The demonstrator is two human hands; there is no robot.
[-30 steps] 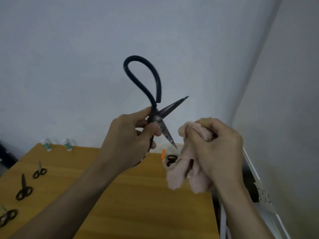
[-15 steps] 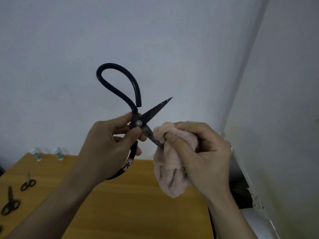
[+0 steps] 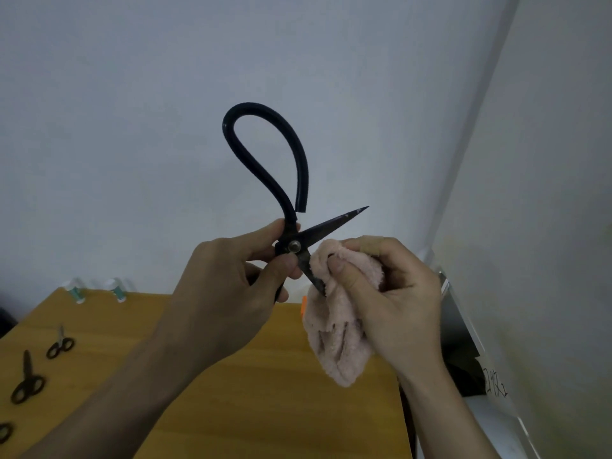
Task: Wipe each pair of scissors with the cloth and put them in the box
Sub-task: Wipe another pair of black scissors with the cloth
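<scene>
My left hand (image 3: 228, 289) grips a large pair of black scissors (image 3: 288, 193) near the pivot, held up in front of the wall with the blades spread apart. One blade points up to the right; the other points down into a pink cloth (image 3: 337, 326). My right hand (image 3: 390, 296) holds the cloth and pinches it round that lower blade. The box is hidden behind my hands and the cloth.
A wooden table (image 3: 258, 409) lies below. Small black scissors (image 3: 60, 346) and another pair (image 3: 27, 380) lie at its left, with a third handle (image 3: 5, 431) at the edge. Two white bottles (image 3: 76, 289) stand at the back left. A wall corner rises on the right.
The cloth in my right hand has closed round the lower blade and slid up toward the pivot. The scissors stay raised in my left hand.
</scene>
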